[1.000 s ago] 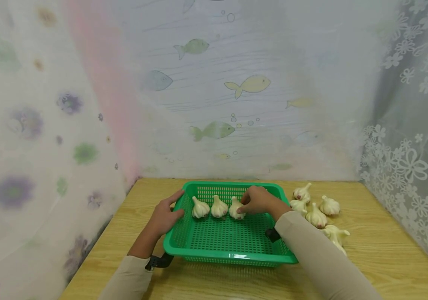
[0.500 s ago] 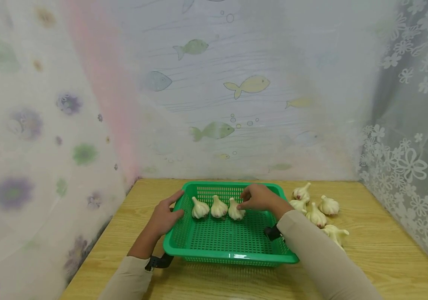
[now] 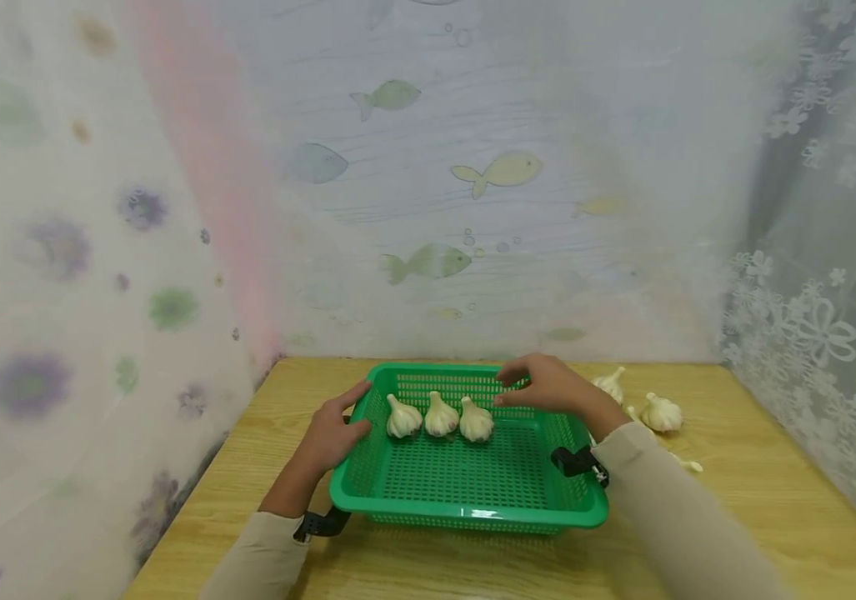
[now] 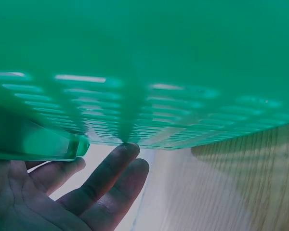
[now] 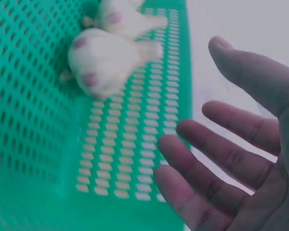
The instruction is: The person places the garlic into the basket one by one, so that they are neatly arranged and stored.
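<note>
My left hand (image 3: 328, 432) holds the left rim of a green plastic basket (image 3: 473, 514), thumb over the rim. In the left wrist view its fingers (image 4: 106, 179) reach along the outside of the slotted wall. Three garlic bulbs stand in a row at the basket's back: a left bulb (image 3: 402, 419), a middle bulb (image 3: 441, 417) and a right bulb (image 3: 476, 422), necks up. Just right of that last bulb, my right hand (image 3: 548, 385) hovers over the basket's back right part with nothing in it, fingers spread apart in the right wrist view.
Several more garlic bulbs (image 3: 662, 413) lie on the wooden table (image 3: 765, 500) right of the basket, partly hidden behind the right forearm. A patterned curtain (image 3: 428, 192) hangs behind the table and along both sides.
My right hand has let go of the right bulb and moved up and to the right. That bulb now stands beside the middle one. The left hand keeps its place on the rim.
</note>
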Motion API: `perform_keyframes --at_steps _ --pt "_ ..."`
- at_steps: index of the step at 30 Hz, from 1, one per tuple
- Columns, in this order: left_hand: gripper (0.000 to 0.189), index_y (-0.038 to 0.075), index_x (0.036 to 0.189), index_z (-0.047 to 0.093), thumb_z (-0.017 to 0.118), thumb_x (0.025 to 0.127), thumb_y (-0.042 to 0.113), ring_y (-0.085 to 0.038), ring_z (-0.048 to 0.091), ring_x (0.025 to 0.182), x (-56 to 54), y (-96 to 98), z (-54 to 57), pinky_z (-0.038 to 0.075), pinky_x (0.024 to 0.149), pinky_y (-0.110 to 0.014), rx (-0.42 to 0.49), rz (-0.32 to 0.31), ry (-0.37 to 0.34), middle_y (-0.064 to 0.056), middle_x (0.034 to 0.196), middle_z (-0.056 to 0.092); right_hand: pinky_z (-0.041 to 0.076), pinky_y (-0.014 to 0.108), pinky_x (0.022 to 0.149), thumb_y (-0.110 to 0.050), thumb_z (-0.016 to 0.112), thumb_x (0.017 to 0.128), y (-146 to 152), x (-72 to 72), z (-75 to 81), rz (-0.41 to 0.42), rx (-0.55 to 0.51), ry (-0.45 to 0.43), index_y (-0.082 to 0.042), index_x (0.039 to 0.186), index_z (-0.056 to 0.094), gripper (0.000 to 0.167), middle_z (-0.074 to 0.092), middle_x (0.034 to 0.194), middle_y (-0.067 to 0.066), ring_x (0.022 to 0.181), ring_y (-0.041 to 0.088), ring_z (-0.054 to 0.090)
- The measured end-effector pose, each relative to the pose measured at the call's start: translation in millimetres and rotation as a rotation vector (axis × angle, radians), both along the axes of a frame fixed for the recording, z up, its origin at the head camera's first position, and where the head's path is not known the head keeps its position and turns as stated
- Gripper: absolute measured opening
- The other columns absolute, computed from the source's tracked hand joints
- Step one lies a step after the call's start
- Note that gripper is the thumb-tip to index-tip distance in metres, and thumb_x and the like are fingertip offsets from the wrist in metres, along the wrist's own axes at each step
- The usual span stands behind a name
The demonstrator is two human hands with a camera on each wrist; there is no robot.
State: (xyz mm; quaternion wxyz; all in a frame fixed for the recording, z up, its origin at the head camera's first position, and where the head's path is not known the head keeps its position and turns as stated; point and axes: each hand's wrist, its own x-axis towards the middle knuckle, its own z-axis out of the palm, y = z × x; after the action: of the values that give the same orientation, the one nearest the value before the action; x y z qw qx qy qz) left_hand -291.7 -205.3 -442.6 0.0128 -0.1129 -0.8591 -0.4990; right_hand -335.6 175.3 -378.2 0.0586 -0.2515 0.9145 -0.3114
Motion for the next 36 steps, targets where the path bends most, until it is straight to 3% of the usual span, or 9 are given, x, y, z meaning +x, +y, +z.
perform_keyframes --at_steps 12,28,33,36 --pt "0.067 0.019 0.163 0.038 0.056 0.099 0.008 -0.042 0.068 0.118 -1.2 3.0 0.1 0.054 0.061 -0.037 -0.021 0.021 -0.005 -0.014 0.167 0.034 0.06 0.042 0.085 -0.039 0.074 0.095 60 34.2 10.2 -0.028 -0.081 0.062 -0.007 0.139 0.065 0.055 0.064 0.139 0.018 0.115 0.033 0.07" --pt "0.067 0.017 0.163 0.037 0.055 0.098 0.009 -0.046 0.064 0.124 1.0 2.7 0.9 0.055 0.063 -0.037 -0.008 0.011 0.0 -0.011 0.168 0.033 0.058 0.05 0.091 -0.041 0.069 0.099 122 71.1 2.9 -0.181 -0.129 0.193 -0.018 0.143 0.063 0.05 0.062 0.143 0.012 0.12 0.038 0.066" --pt "0.067 0.018 0.162 0.038 0.055 0.098 0.008 -0.044 0.067 0.12 0.4 3.0 0.7 0.055 0.063 -0.037 -0.011 0.017 0.001 -0.012 0.167 0.036 0.058 0.036 0.091 -0.037 0.07 0.099 140 81.4 -2.5 -0.254 -0.146 0.233 -0.02 0.143 0.063 0.048 0.061 0.145 0.012 0.123 0.028 0.064" --pt "0.067 0.017 0.162 0.039 0.055 0.098 0.008 -0.043 0.067 0.119 0.4 3.0 1.0 0.055 0.063 -0.037 -0.011 0.021 0.001 -0.013 0.166 0.036 0.059 0.027 0.083 -0.036 0.07 0.099 152 85.9 -8.9 -0.295 -0.177 0.231 -0.017 0.142 0.064 0.047 0.061 0.143 0.015 0.116 0.011 0.065"
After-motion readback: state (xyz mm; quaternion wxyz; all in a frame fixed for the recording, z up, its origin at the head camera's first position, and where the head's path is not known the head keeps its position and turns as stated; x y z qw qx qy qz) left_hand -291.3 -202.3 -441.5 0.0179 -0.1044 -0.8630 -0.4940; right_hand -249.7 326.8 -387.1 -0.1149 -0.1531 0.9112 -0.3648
